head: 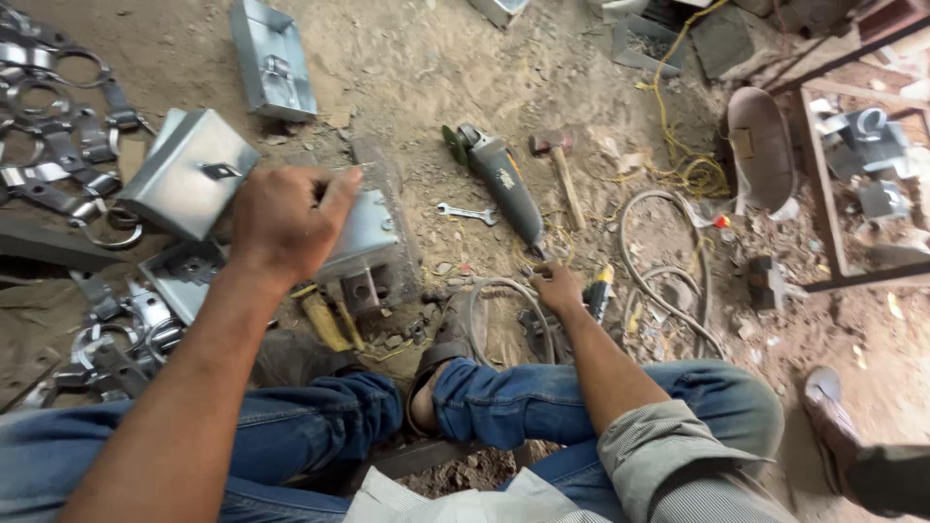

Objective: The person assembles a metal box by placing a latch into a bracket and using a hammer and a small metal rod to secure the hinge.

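Galvanized metal box (363, 232) sits under the left hand's (286, 218) closed grip; right hand (559, 288) apparently clasps a yellow-handled tool (599, 288).

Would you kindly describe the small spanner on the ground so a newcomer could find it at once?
Start at the green angle grinder lying on the dirt ahead of the person's knees. Just to its left, between it and the metal box under the left hand, lies the spanner. It is the only small, flat, silver open-ended tool there.

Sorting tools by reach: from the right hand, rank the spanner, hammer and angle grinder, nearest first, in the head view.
From the right hand:
1. Angle grinder, its rear end just above the hand.
2. Spanner, up and left on the dirt.
3. Hammer, its handle end close; too close to call against the spanner.
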